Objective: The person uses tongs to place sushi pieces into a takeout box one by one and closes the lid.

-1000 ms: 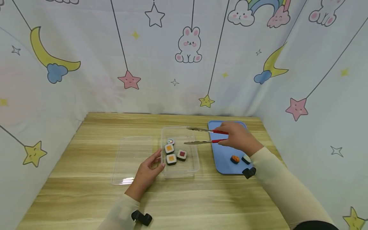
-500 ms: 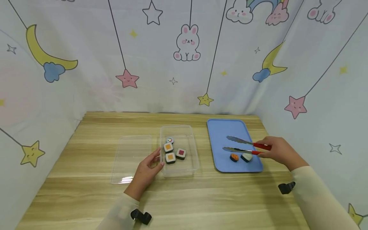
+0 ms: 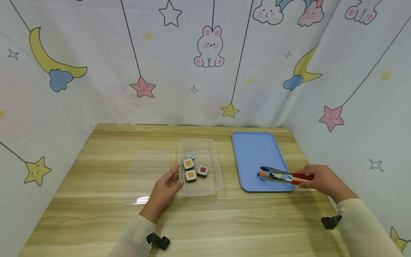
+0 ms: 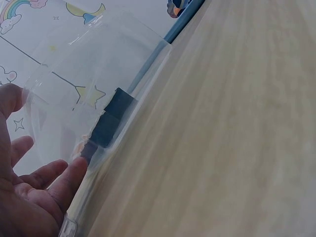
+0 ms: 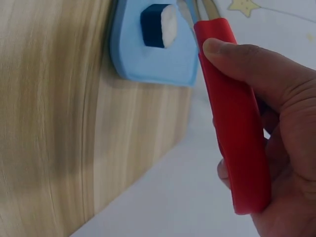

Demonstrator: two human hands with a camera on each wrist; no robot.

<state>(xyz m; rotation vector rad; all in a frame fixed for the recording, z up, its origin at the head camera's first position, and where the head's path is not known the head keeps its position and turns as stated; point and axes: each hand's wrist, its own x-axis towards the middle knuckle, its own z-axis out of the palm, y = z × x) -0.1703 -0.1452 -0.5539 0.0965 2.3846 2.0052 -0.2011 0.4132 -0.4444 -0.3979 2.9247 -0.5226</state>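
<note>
In the head view my left hand (image 3: 165,191) rests against the left side of a clear plastic container (image 3: 210,189), its fingers loosely extended along the wall. Square sushi rolls (image 3: 191,175) with orange or dark red centres lie inside, beside a small round roll (image 3: 190,156). My right hand (image 3: 324,180) grips tongs by their red handles (image 5: 234,118). The metal arms reach low over the blue tray (image 3: 257,150). An orange-topped sushi piece (image 3: 262,173) is at the tips, and a white-topped piece (image 5: 168,27) lies farther back by the arms. Whether the tips touch either cannot be told.
A clear lid (image 3: 149,178) lies flat on the wooden table (image 3: 224,225), left of the container. White patterned cloth (image 3: 179,107) hangs behind the table and along both sides.
My right hand has carried the tongs from above the container right and down to the sushi on the tray. The tong arms have drawn closer together. My left hand stays put.
</note>
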